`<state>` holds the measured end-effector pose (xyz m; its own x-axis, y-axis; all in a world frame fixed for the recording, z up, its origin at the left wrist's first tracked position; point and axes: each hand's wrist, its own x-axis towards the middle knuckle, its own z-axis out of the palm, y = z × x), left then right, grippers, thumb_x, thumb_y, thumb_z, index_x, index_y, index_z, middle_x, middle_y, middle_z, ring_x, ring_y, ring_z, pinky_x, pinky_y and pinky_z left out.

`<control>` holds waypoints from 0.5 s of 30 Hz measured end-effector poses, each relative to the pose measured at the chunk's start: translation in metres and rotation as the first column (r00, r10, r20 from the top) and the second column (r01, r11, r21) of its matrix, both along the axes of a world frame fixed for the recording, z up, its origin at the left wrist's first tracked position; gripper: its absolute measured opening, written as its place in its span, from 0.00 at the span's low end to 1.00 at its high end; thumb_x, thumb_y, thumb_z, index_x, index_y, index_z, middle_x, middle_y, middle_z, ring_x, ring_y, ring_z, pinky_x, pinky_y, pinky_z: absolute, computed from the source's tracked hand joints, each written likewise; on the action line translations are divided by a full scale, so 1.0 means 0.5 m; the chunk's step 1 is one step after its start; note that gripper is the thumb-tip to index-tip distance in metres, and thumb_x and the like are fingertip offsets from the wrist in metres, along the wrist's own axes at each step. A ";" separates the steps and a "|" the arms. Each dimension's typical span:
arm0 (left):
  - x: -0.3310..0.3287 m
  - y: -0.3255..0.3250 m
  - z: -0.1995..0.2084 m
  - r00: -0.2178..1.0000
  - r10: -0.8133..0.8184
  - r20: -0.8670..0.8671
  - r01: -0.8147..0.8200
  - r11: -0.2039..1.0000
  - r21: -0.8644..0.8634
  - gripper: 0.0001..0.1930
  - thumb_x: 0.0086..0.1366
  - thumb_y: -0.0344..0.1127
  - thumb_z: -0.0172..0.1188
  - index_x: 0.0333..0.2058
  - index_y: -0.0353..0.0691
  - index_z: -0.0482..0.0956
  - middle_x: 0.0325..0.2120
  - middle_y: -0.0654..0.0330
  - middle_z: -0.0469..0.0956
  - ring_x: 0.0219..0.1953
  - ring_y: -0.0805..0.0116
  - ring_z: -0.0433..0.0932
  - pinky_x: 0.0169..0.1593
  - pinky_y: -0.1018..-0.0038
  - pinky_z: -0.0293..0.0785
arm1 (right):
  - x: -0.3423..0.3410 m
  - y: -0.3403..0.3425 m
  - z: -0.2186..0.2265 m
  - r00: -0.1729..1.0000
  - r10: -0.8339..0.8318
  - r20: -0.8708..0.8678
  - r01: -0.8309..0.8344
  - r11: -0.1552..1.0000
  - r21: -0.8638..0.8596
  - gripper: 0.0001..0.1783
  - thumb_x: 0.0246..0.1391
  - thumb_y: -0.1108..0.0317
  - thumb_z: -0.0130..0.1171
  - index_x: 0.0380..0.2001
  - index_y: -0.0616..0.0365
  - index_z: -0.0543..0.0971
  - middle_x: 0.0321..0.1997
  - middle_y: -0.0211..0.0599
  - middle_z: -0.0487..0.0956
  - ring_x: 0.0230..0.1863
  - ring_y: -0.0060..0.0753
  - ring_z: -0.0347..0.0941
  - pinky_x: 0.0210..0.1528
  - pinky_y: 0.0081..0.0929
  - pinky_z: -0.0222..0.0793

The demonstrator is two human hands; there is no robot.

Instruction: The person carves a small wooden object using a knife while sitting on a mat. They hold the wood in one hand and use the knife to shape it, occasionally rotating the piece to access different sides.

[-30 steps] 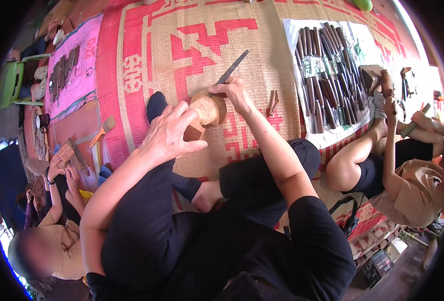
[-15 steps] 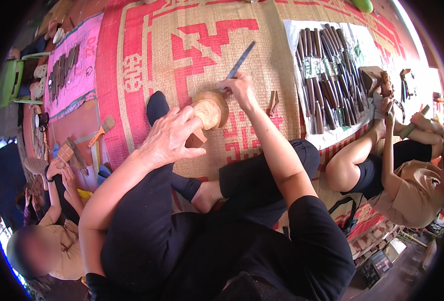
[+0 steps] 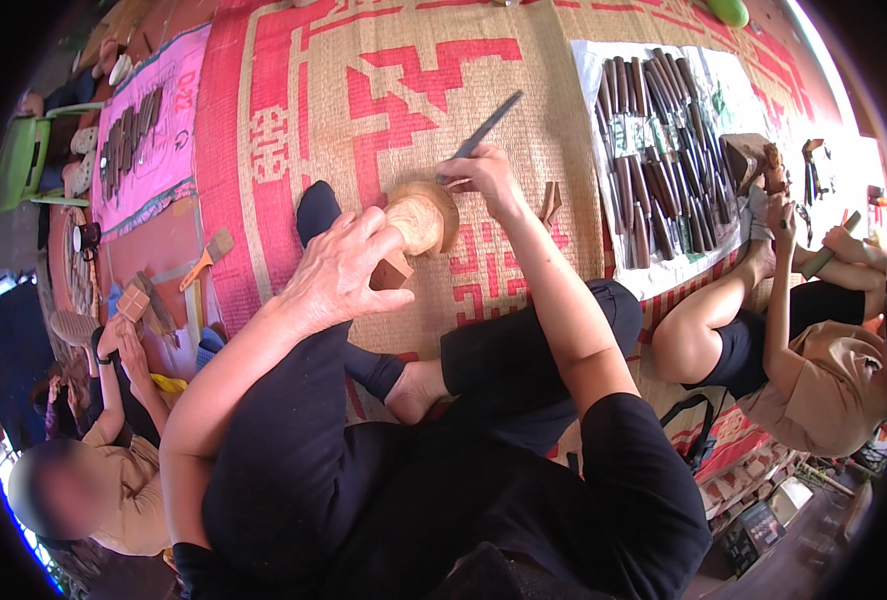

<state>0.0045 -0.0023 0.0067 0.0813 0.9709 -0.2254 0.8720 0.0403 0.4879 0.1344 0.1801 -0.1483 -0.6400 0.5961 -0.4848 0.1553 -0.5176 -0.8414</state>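
Note:
A pale, rounded piece of carved wood [image 3: 418,222] stands before me on the woven mat, tilted toward my left knee. My left hand [image 3: 338,268] grips its near left side, fingers curled over the edge and thumb held apart. Below that palm shows a small reddish-brown wooden block [image 3: 391,271]; whether it joins the pale piece, I cannot tell. In my right hand [image 3: 487,180] is a long, flat dark file [image 3: 490,123], pinched at its near end beside the wood's right rim. Its free end points away and to the right. My right fingertips are partly hidden.
Many dark-handled carving tools [image 3: 653,170] lie in rows on a white sheet to the right. Small brown pieces [image 3: 550,203] rest on the mat nearer me. A brush [image 3: 206,258] and a pink cloth [image 3: 178,120] with tools are left. Co-workers sit on both sides, handling wooden pieces.
The file has swung slightly, its far end a little lower and farther right. My right hand has turned with it. My left hand and the carved wood have stayed nearly in place.

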 end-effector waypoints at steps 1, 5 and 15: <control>0.000 0.001 -0.003 1.000 0.003 0.005 -0.003 1.000 -0.001 0.24 0.46 0.46 0.69 0.38 0.42 0.71 0.37 0.55 0.65 0.40 0.52 0.70 0.43 0.58 0.72 | -0.004 -0.007 0.007 0.999 0.039 -0.014 -0.039 0.999 0.000 0.06 0.44 0.73 0.64 0.28 0.64 0.80 0.27 0.40 0.81 0.29 0.30 0.78 0.37 0.27 0.74; 0.001 0.003 -0.001 1.000 0.009 0.002 -0.009 1.000 0.002 0.24 0.45 0.45 0.69 0.38 0.42 0.71 0.37 0.55 0.65 0.40 0.53 0.70 0.44 0.58 0.72 | -0.005 -0.010 -0.014 0.998 0.057 0.022 -0.057 0.998 -0.003 0.07 0.42 0.74 0.66 0.28 0.64 0.81 0.27 0.41 0.81 0.30 0.32 0.78 0.39 0.29 0.74; 0.000 0.003 -0.001 0.999 0.043 0.020 -0.043 0.999 0.000 0.24 0.45 0.45 0.70 0.37 0.41 0.70 0.36 0.56 0.66 0.41 0.53 0.71 0.43 0.59 0.73 | -0.002 -0.008 0.006 0.996 0.083 -0.031 -0.083 0.997 0.000 0.06 0.43 0.76 0.62 0.28 0.65 0.80 0.26 0.41 0.81 0.27 0.32 0.78 0.34 0.28 0.75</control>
